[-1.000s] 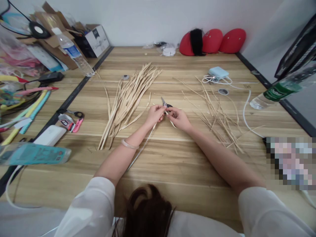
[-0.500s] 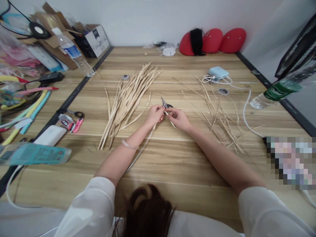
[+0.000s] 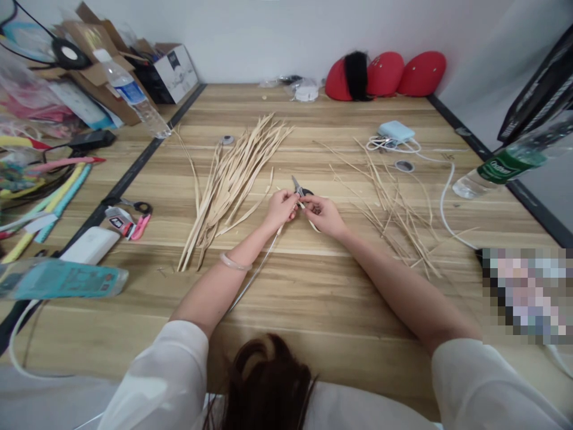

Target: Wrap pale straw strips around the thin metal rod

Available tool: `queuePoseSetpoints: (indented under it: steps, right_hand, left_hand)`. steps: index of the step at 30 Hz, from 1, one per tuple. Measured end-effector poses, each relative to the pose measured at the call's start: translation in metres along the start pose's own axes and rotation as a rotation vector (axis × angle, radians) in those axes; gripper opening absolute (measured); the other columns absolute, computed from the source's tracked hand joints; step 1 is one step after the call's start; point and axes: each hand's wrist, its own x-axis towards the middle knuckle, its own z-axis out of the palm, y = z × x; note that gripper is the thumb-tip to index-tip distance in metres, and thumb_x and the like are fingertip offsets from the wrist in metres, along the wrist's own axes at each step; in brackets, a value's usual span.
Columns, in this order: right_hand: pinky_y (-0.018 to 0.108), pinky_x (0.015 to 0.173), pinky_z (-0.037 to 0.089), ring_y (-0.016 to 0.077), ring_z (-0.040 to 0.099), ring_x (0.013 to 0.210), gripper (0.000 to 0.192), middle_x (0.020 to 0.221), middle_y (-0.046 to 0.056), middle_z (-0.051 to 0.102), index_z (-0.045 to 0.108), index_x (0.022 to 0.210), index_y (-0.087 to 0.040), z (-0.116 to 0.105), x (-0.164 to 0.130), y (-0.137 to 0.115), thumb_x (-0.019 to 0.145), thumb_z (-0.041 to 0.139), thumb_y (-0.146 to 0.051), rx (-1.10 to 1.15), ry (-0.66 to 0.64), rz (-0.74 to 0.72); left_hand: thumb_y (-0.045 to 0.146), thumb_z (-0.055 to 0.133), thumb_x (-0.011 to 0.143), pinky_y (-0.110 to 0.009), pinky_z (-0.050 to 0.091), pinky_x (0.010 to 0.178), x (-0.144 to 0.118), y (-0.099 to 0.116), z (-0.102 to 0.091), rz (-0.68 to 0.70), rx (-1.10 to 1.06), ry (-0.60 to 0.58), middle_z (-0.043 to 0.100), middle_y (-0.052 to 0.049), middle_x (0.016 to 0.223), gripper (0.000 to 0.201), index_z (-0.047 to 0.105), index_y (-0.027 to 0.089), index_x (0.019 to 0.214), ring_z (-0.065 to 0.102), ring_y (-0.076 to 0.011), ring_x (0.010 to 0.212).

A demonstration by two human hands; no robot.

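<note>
- The left hand [image 3: 282,206] is over the middle of the desk [image 3: 331,334], its grip closed on the upper end of a thin metal wire [image 3: 256,273]; a bit of pale wrapping shows just below the fingers.
- The wire slants from that hand down toward the person, passing beside the left forearm, which wears a pale bangle [image 3: 236,263].
- The right hand [image 3: 326,216] is just beside the left, thumb and fingertips pinched together on a narrow pale strip [image 3: 314,226], whose loose end hangs below the grip.
- Whether the fingertips of the two hands touch is too small to tell.
- Dark-handled scissors [image 3: 297,186] are just beyond the hands, blades pointing away from the person, handles partly hidden.
- Left of the hands, a thick bundle of dried straw [image 3: 244,173] lies fanned out on the desk.
- To the right, thinner loose stalks [image 3: 390,206] lie scattered and crossing.
- Beyond these stalks are a small grey ring [image 3: 404,166] and a light blue box [image 3: 396,131] with a white cable [image 3: 443,200].
</note>
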Motion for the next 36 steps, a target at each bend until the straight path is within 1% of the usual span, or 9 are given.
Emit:
queuePoseSetpoints:
  steps: [6,10,15,18,24,30,36]
  right_hand:
    - [0.023,0.047,0.027,0.0062,0.033,0.046,0.036,0.054,-0.007,0.043,0.062,0.103,-0.012,0.0000,0.0002,0.0017,0.073,0.054,-0.029,-0.004,0.002,-0.017]
    - [0.023,0.047,0.026,0.0063,0.034,0.046,0.036,0.054,-0.006,0.045,0.063,0.103,-0.010,-0.0004,0.0002,0.0013,0.073,0.054,-0.029,-0.015,-0.001,-0.014]
    - [0.023,0.048,0.027,0.0066,0.034,0.046,0.035,0.054,-0.006,0.045,0.063,0.103,-0.010,-0.0006,-0.0001,-0.0007,0.074,0.053,-0.027,-0.036,0.000,-0.014]
    - [0.024,0.048,0.027,0.0068,0.034,0.046,0.036,0.055,-0.006,0.044,0.063,0.105,-0.008,-0.0010,-0.0003,-0.0025,0.075,0.053,-0.027,-0.053,-0.010,-0.002]
    - [0.023,0.048,0.029,0.0066,0.035,0.046,0.036,0.055,-0.005,0.047,0.062,0.106,-0.008,-0.0018,-0.0005,-0.0054,0.076,0.053,-0.026,-0.070,-0.019,0.016]
    - [0.023,0.048,0.030,0.0064,0.036,0.045,0.035,0.054,-0.005,0.051,0.062,0.102,-0.009,-0.0014,-0.0009,-0.0067,0.073,0.057,-0.029,-0.005,-0.012,0.051]
    - [0.023,0.048,0.030,0.0069,0.039,0.046,0.032,0.057,-0.003,0.056,0.062,0.098,-0.013,-0.0006,-0.0008,-0.0041,0.073,0.061,-0.033,0.042,0.011,0.042]
  left_hand:
    - [0.026,0.054,0.084,-0.016,0.023,0.033,-0.0005,0.0038,0.0003,-0.019,-0.001,-0.003,0.049,0.007,0.050,0.013,0.050,0.017,0.076,0.042,-0.0035,0.031]
    - [0.025,0.057,0.083,-0.016,0.022,0.033,0.0003,0.0034,0.0003,-0.024,-0.012,0.001,0.054,0.008,0.054,0.011,0.048,0.018,0.084,0.043,-0.0035,0.031]
    - [0.023,0.056,0.082,-0.016,0.023,0.033,0.0002,0.0007,0.0002,0.003,-0.029,0.007,0.056,0.007,0.059,0.010,0.047,0.018,0.082,0.043,-0.0026,0.031]
    - [0.022,0.055,0.082,-0.016,0.023,0.033,0.0001,-0.0003,0.0002,0.014,-0.031,0.004,0.056,0.007,0.060,0.008,0.049,0.017,0.082,0.043,-0.0022,0.032]
    - [0.019,0.053,0.081,-0.017,0.022,0.032,0.0003,0.0008,0.0012,0.013,-0.026,0.021,0.055,0.006,0.060,0.004,0.052,0.016,0.080,0.043,-0.0034,0.032]
    - [0.018,0.051,0.081,-0.017,0.023,0.033,0.0008,0.0001,0.0012,0.013,-0.007,0.029,0.055,0.006,0.059,0.004,0.053,0.015,0.079,0.042,-0.0025,0.032]
    - [0.020,0.051,0.080,-0.017,0.023,0.032,0.0040,-0.0051,0.0005,0.040,-0.009,0.011,0.055,0.006,0.059,0.005,0.053,0.016,0.078,0.043,-0.0034,0.032]
